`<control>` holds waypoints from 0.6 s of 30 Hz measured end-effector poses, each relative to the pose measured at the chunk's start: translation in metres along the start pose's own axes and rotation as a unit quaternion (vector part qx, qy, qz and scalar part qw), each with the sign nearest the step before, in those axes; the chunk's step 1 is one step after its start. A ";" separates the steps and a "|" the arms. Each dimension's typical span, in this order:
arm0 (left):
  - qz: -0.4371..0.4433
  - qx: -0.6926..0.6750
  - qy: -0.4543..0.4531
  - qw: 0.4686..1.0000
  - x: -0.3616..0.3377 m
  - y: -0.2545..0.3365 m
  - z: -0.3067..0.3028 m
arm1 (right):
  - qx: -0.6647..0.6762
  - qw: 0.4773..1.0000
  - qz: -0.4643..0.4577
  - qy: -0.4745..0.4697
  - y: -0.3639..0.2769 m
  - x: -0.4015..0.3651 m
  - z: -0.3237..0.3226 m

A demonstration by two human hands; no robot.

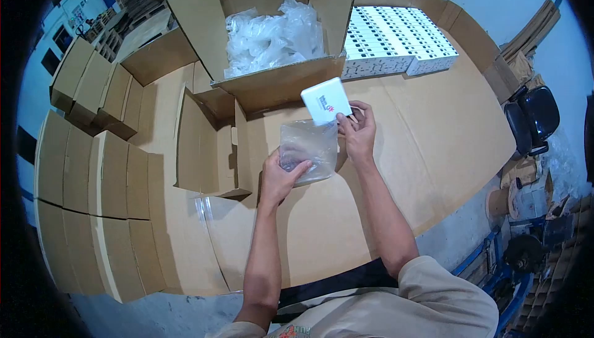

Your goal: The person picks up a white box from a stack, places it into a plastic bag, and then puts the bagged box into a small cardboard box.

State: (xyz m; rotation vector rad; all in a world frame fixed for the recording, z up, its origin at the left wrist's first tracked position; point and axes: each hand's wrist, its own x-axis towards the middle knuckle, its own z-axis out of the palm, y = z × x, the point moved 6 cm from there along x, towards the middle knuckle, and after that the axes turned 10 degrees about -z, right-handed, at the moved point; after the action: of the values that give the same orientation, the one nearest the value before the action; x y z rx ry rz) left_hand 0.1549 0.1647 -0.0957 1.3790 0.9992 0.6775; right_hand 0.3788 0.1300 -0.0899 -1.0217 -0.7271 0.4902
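Observation:
A clear plastic bag (304, 146) is pinched by my left hand (281, 176), thumb across its lower part. My right hand (360, 132) grips a small white box (326, 101) with a printed logo by its right edge, thumb at the lower corner. The box is tilted, and its lower edge overlaps the bag's top edge in this view. To the left of the bag stands an open cardboard box (207, 146), its inside facing up.
A large open carton (281, 84) full of crumpled clear bags (275, 34) stands at the back. Rows of white boxes (399, 41) lie to its right. Closed brown cartons (93, 177) are stacked along the left. A black chair (535, 115) stands beyond the right edge.

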 end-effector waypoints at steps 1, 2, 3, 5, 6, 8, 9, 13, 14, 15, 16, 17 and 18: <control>0.001 -0.004 0.000 1.000 0.000 -0.001 -0.001 | 0.035 0.999 -0.003 0.017 0.001 0.000 0.000; -0.003 0.005 0.000 1.000 0.000 -0.002 -0.001 | 0.069 0.997 -0.007 0.033 0.001 0.000 0.000; -0.007 0.014 -0.002 1.000 -0.001 0.000 -0.001 | 0.102 0.993 -0.011 0.050 0.001 0.000 -0.001; -0.009 0.025 -0.004 1.000 0.000 0.001 0.000 | 0.137 0.989 0.008 0.052 0.001 0.002 -0.004; -0.007 0.028 -0.004 1.000 0.001 0.001 0.000 | 0.155 0.986 0.017 0.053 0.001 0.002 -0.005; -0.009 0.032 -0.005 0.999 0.001 0.002 0.001 | 0.160 0.986 0.002 0.037 0.001 0.004 -0.004; -0.013 0.033 -0.005 0.999 0.000 0.004 0.002 | 0.163 0.986 -0.005 0.028 0.000 0.005 -0.003; -0.011 0.053 -0.003 0.999 0.002 0.000 0.001 | 0.095 0.995 -0.024 -0.023 0.002 0.004 -0.001; -0.014 0.048 -0.001 0.999 0.003 -0.002 0.001 | 0.070 0.996 -0.038 -0.039 0.003 0.005 -0.001; -0.017 0.044 0.001 0.999 0.003 -0.002 0.001 | 0.046 0.996 -0.051 -0.055 0.002 0.006 0.001; -0.020 0.039 0.003 0.999 0.003 -0.003 0.001 | 0.039 0.996 -0.051 -0.065 0.002 0.006 0.001; -0.018 0.038 0.004 0.999 0.004 -0.003 0.000 | 0.031 0.995 -0.051 -0.075 0.002 0.006 0.001; -0.015 0.037 0.006 0.999 0.004 -0.003 0.000 | 0.024 0.995 -0.050 -0.085 0.000 0.005 0.002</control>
State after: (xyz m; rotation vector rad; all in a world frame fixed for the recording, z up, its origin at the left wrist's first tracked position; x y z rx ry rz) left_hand 0.1559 0.1681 -0.0998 1.4235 1.0622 0.6319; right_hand 0.3814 0.1344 -0.0873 -0.9016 -0.9100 0.5088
